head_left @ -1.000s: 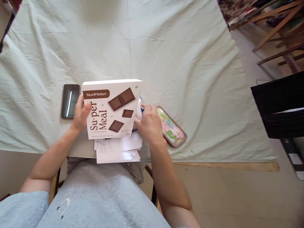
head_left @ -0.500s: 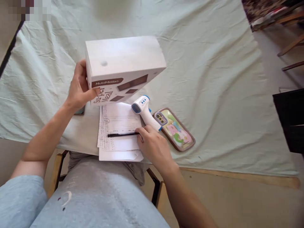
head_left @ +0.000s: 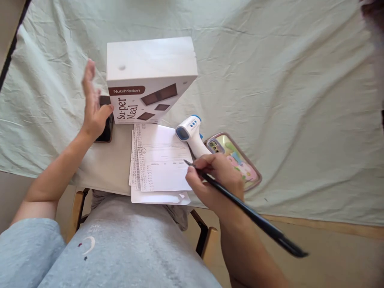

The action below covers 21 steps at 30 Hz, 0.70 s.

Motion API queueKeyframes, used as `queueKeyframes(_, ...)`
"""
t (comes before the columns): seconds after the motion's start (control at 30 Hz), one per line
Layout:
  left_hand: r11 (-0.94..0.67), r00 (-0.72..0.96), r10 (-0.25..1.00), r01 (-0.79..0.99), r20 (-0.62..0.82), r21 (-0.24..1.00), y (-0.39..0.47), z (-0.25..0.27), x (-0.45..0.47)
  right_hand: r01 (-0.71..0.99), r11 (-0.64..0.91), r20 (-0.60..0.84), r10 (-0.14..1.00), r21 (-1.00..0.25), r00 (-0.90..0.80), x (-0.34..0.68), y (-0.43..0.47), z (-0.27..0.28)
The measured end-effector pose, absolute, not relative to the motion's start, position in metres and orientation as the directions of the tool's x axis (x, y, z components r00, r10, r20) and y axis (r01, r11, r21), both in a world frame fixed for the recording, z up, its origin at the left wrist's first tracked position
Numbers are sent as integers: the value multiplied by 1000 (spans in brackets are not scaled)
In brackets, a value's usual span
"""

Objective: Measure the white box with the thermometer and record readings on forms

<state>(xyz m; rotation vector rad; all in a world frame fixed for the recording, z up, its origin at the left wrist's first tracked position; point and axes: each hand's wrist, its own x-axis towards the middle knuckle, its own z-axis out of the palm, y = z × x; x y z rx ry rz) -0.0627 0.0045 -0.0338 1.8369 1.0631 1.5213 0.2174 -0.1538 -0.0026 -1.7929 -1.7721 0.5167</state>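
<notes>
A black pen [head_left: 240, 202] is pinched in my right hand [head_left: 220, 180], its tip pointing left over the papers and its far end toward the lower right. Beneath that tip lies a stack of printed papers [head_left: 165, 176] at the table's near edge. My left hand [head_left: 94, 110] is open beside a white box [head_left: 150, 60] printed "NutriMotion Su-per Meal", the thumb close to its left edge; whether it touches cannot be made out. The box stands upright behind the papers. A white and blue infrared thermometer [head_left: 190, 134] lies across the papers' right side, just beyond my right hand.
To the right, a phone in a colourful case [head_left: 240, 160] lies partly behind my right hand. A dark phone [head_left: 106, 128] is partly hidden by my left hand. A pale green cloth [head_left: 285, 120] with creases covers the table. Wooden chair arms [head_left: 210, 244] flank my body.
My left hand has let go of the box, which now rests on the table. My right hand has lifted the pen from the papers and turned it tip-down in a pinch.
</notes>
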Motion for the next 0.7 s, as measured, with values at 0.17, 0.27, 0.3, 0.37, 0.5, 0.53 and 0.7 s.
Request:
queueKeyframes(0.17,-833,350,529,390,773,393,-50,-23,-42,408,-105,-169,978,-907,-124,192,-137,-7)
queueKeyframes(0.27,-949,714,313,261,627,176,-74,-41,-29,302,-175,-232,958,-937,-167,179,-130,-26)
queueKeyframes(0.3,-957,775,291,245,561,158,-79,-47,-27,303,-182,-238,958,-936,-159,176,-130,-33)
queueKeyframes(0.37,-953,841,302,249,448,175,-87,-59,-25,306,-194,-239,964,-932,-117,171,-132,-43)
queueKeyframes(0.5,-940,874,316,235,369,247,-92,-67,-29,357,-172,-194,981,-918,-27,166,-139,-51)
queueKeyframes(0.53,-937,876,317,232,363,260,-92,-67,-30,398,-155,-174,985,-904,-10,164,-140,-51)
queueKeyframes(0.7,-926,875,333,233,350,297,-90,-67,-29,539,-78,-77,997,-839,24,161,-141,-54)
